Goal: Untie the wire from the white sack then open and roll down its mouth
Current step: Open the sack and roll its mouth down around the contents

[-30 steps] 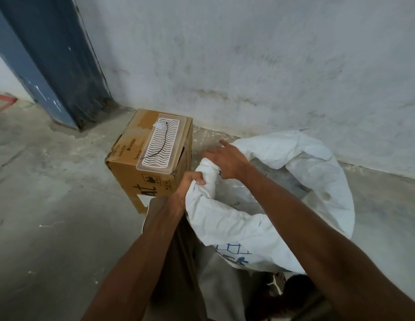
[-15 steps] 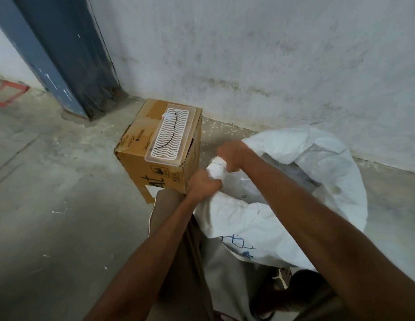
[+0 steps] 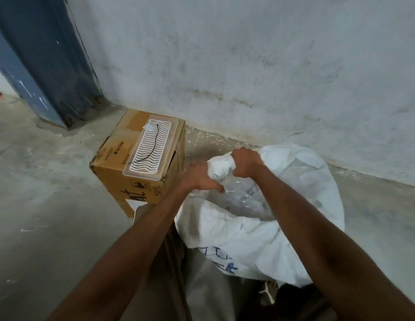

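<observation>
Right hand (image 3: 247, 162): fist closed tight around the twisted, bunched neck of the white sack (image 3: 259, 237), knuckles up, gripping it from the far side. The bunched end sticks out of the fist toward the left, a short knob of wound fabric.

Left hand (image 3: 199, 179): just beside that knob, at its left and near side. It is blurred in my feed. Palm faces down, thumb extended toward the sack and touching or nearly touching clear plastic at the sack's mouth; I cannot tell whether the fingers have hold of anything.

Sack: sits on the concrete floor (image 3: 51, 228) between the two forearms and out to the right, close to the wall (image 3: 248, 66). The rim is slumped and rumpled in a wide loop, and a clear plastic liner (image 3: 243, 200) shows inside the opening, below the gripped neck. Blue printed marks are on the near face of the fabric.

Wire (image 3: 153, 144): thin, black, lying in a loose curve on a white wavy-slotted plastic tray (image 3: 153, 149), apart from the sack. The tray rests on top of a cardboard box (image 3: 132, 174) standing on the floor left of the hands, one corner toward me.

Outward: a dark blue door frame (image 3: 51, 66) meets the wall at upper left. Grey fabric, apparently the person's clothing, fills the bottom centre.
</observation>
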Demonstrator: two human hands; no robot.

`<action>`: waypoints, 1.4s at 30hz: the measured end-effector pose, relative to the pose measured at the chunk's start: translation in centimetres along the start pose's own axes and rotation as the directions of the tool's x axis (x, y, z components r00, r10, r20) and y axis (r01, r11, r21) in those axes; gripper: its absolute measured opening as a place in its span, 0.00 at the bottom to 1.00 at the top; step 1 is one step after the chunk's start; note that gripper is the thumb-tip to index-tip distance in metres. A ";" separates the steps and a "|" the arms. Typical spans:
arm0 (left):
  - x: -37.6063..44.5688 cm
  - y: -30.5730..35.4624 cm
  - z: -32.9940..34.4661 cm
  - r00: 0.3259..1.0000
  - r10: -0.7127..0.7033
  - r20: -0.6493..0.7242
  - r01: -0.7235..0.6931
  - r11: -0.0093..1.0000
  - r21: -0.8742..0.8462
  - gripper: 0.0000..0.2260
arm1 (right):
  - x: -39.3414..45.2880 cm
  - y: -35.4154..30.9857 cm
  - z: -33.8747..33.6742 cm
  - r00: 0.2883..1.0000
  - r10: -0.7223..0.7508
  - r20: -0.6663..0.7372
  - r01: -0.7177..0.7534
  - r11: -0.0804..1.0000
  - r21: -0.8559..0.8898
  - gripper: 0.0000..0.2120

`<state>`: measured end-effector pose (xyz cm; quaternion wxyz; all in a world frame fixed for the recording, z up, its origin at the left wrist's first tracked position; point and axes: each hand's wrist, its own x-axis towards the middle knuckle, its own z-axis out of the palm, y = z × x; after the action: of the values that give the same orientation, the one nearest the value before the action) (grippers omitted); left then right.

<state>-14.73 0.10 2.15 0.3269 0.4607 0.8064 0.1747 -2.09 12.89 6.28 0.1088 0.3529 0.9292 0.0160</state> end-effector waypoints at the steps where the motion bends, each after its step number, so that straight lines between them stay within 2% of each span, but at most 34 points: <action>1: 0.2 1.2 0.5 0.996 0.064 -0.059 -0.057 0.993 0.104 0.51 | 0.3 -0.1 -0.3 1.000 -0.003 0.026 0.002 0.999 0.038 0.20; 4: 0.6 3.3 2.1 0.957 0.208 -0.204 -0.098 0.889 0.447 0.44 | 1.3 0.0 -1.3 0.977 -0.013 0.213 -0.017 0.990 0.138 0.13; 6: 1.0 4.0 2.5 0.948 0.246 -0.200 -0.137 0.887 0.442 0.38 | 1.7 1.1 -1.7 0.928 -0.040 0.370 -0.046 0.975 0.219 0.11; 8: 1.2 4.5 2.3 0.956 0.256 -0.141 -0.184 0.902 0.390 0.31 | 1.9 2.6 -1.7 0.896 -0.071 0.438 -0.060 0.958 0.279 0.13; 10: 2.5 4.4 1.6 0.964 0.252 -0.084 -0.194 0.886 0.421 0.25 | 1.4 3.6 -1.1 0.922 -0.086 0.379 -0.027 0.959 0.283 0.29; 11: 3.1 4.6 1.2 0.973 0.229 -0.032 -0.193 0.880 0.433 0.23 | 1.0 4.1 -0.5 0.953 -0.099 0.285 0.039 0.977 0.209 0.37; 13: 4.1 4.6 0.5 0.990 0.103 0.094 -0.129 0.934 0.333 0.23 | 0.1 5.4 1.1 0.988 -0.121 0.098 0.130 0.988 -0.086 0.50; 14: 4.6 4.4 0.4 0.996 0.040 0.075 -0.062 0.947 0.314 0.21 | -0.3 6.2 1.9 0.993 -0.114 0.036 0.119 0.974 -0.192 0.52; 15: 5.5 3.9 0.4 0.999 -0.037 -0.004 0.036 0.938 0.344 0.17 | -0.6 7.0 2.4 0.996 -0.093 0.000 0.090 0.967 -0.239 0.49; 16: 5.6 2.9 -0.3 0.995 -0.089 -0.053 0.104 0.894 0.436 0.15 | -0.7 7.7 2.9 0.998 -0.066 -0.013 0.061 0.967 -0.247 0.43; 17: 5.3 3.7 -1.5 0.971 -0.235 -0.044 0.229 0.858 0.460 0.15 | -0.6 8.1 3.2 0.999 -0.043 -0.018 0.037 0.973 -0.230 0.35; 18: 5.9 4.1 -1.3 0.977 -0.213 -0.024 0.200 0.861 0.468 0.13 | -0.5 8.2 3.3 1.000 -0.009 -0.022 0.005 0.981 -0.194 0.27; 19: 7.2 4.7 -1.1 0.991 -0.106 0.076 0.072 0.931 0.357 0.19 | -0.3 8.3 3.4 0.999 0.038 -0.029 -0.042 0.990 -0.135 0.21; 20: 7.9 5.0 -0.5 0.984 0.001 0.179 -0.071 0.919 0.387 0.31 | -0.1 8.3 3.3 0.996 0.086 -0.034 -0.088 0.994 -0.059 0.19; 21: 7.9 5.4 0.1 0.978 0.101 0.181 -0.173 0.877 0.449 0.40 | 0.1 8.5 3.3 0.991 0.131 -0.033 -0.130 0.991 0.036 0.19; 22: 7.6 5.8 0.4 0.974 0.208 0.090 -0.224 0.821 0.525 0.47 | 0.3 9.0 3.2 0.985 0.171 -0.017 -0.167 0.975 0.144 0.20; 23: 7.9 6.6 1.3 0.955 0.296 -0.017 -0.241 0.807 0.539 0.49 | 0.6 9.5 3.0 0.979 0.200 0.022 -0.199 0.948 0.250 0.20; 25: 7.7 7.0 2.6 0.874 0.451 -0.179 -0.305 0.797 0.521 0.49 | 1.0 10.6 2.3 0.964 0.215 0.154 -0.260 0.879 0.401 0.21; 27: 7.5 7.2 3.8 0.763 0.601 -0.238 -0.370 0.708 0.602 0.46 | 1.3 11.2 1.2 0.933 0.178 0.313 -0.309 0.840 0.446 0.24; 28: 7.7 7.3 4.2 0.732 0.644 -0.221 -0.389 0.662 0.641 0.45 | 1.4 11.3 0.7 0.916 0.155 0.369 -0.323 0.831 0.453 0.25; 29: 7.7 7.7 4.6 0.735 0.651 -0.191 -0.394 0.639 0.661 0.45 | 1.5 11.5 0.4 0.904 0.138 0.404 -0.332 0.823 0.462 0.23; 30: 7.7 8.2 5.1 0.759 0.629 -0.169 -0.382 0.640 0.667 0.43 | 1.5 11.6 0.2 0.898 0.128 0.420 -0.335 0.817 0.468 0.21; 32: 8.1 9.3 5.5 0.813 0.560 -0.162 -0.347 0.688 0.637 0.34 | 1.6 11.8 0.4 0.910 0.103 0.401 -0.306 0.822 0.481 0.19; 33: 8.6 9.6 5.3 0.835 0.530 -0.151 -0.338 0.709 0.619 0.29 | 1.5 11.7 0.7 0.927 0.086 0.364 -0.266 0.836 0.479 0.23; 35: 9.8 9.8 4.3 0.880 0.465 -0.096 -0.338 0.755 0.561 0.21 | 0.9 11.6 1.4 0.970 0.057 0.235 -0.149 0.907 0.393 0.38; 37: 10.5 9.7 3.0 0.916 0.401 -0.027 -0.337 0.803 0.493 0.18 | -0.3 11.9 2.2 0.994 0.058 0.096 -0.072 0.986 0.148 0.50; 38: 10.8 9.7 2.4 0.928 0.372 -0.006 -0.324 0.816 0.478 0.18 | -1.1 12.4 2.8 0.995 0.080 0.057 -0.081 0.996 0.031 0.52; 40: 11.4 9.8 1.8 0.958 0.271 0.096 -0.286 0.864 0.414 0.15 | -2.5 13.4 4.1 0.990 0.135 0.037 -0.134 0.991 -0.031 0.48; 42: 11.9 10.1 1.5 0.957 0.167 0.237 -0.243 0.907 0.343 0.16 | -3.2 13.7 5.0 0.984 0.169 0.063 -0.170 0.985 0.022 0.38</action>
<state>-11.66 15.44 2.55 0.2944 0.6117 0.7343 0.0063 10.28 20.85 3.48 0.1304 0.4324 0.8922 0.0016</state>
